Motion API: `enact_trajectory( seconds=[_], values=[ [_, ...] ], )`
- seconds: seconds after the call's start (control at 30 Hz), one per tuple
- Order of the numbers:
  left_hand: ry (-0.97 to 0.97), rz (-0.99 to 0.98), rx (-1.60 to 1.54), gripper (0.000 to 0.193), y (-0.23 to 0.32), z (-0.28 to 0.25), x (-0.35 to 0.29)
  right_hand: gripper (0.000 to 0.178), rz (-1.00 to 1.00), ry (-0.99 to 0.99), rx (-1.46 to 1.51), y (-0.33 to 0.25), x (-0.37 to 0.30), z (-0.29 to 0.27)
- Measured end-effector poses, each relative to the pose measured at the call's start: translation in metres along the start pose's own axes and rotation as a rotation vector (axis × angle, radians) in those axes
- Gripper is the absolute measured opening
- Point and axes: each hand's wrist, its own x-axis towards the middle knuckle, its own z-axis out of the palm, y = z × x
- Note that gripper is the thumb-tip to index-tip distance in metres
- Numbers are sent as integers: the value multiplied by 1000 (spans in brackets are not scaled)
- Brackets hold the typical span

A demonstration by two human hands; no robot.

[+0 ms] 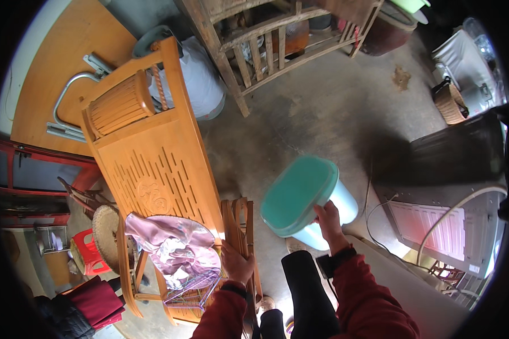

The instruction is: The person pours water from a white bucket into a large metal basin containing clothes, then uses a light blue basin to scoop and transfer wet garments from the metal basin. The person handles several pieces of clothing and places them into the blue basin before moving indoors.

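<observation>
My right hand (329, 220) grips the rim of a pale blue plastic bin with a teal lid (300, 199), held above the concrete floor in front of me. My left hand (236, 264) rests on the edge of a folded wooden chair (238, 226) that leans against a long orange wooden bench (152, 164). A pink crumpled cloth (172, 244) lies on the near end of the bench, just left of my left hand. Both sleeves are dark red.
A weathered wooden rack (271, 42) stands ahead. A white sack (201, 79) sits behind the bench. A glowing electric heater (432, 223) with cords lies at right, a wicker basket (451, 103) beyond it. A red stool (87, 251) and a woven hat (106, 229) are at left.
</observation>
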Motion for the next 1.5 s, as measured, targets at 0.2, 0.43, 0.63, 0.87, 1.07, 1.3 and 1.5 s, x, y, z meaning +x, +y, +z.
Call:
enact_trajectory(
  seconds=[0.2, 0.43, 0.63, 0.87, 1.07, 1.3, 1.5],
  values=[
    [-143, 112, -30, 109, -31, -42, -8, 20, -354, 38, 212, -60, -209, -5],
    [-266, 322, -925, 86, -30, -177, -126, 20, -728, -87, 189, -126, -475, -7],
    [-634, 546, -1291, 52, -49, -317, -222, 21, -724, -244, 142, -127, -615, -46],
    [-655, 651, -1425, 47, -30, -402, -348, 29, -447, 9, -244, -58, -660, -103],
    [-611, 697, -1404, 60, 7, -401, -451, 22, -582, 298, -686, -18, -659, -116],
    [-727, 732, -1244, 54, 12, -383, -513, 54, -802, 122, -466, -20, -647, -42],
    [-889, 864, -1090, 45, -6, -355, -555, 81, -360, 393, -607, 20, -603, 7]
  ],
)
